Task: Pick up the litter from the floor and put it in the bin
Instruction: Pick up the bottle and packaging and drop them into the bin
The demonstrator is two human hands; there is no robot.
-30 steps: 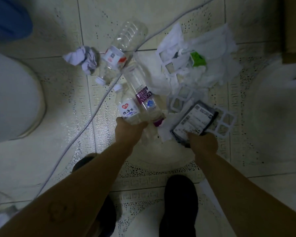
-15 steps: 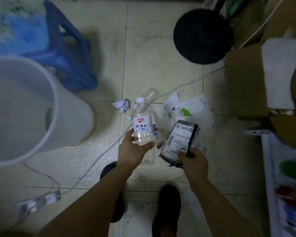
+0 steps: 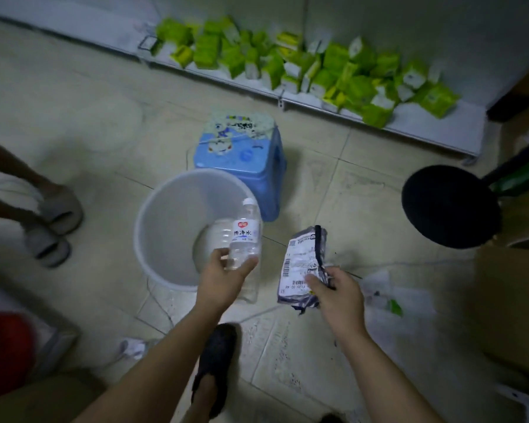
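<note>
My left hand grips a clear plastic water bottle with a white cap and a red-and-white label. It holds the bottle upright over the near right rim of the white round bin. My right hand holds a crumpled dark courier bag with a white shipping label, to the right of the bin and above the floor. More litter lies on the tiles: white wrapping with a green scrap at the right, and a crumpled white paper near my foot.
A blue plastic stool stands just behind the bin. A black round base and cardboard boxes are at the right. Another person's feet in grey slippers stand at the left. Green packets line the far wall.
I have stood up and turned from the litter pile toward the bin. Both hands lifted the bottle and the courier bag off the floor, and the bottle is now over the bin's rim.
</note>
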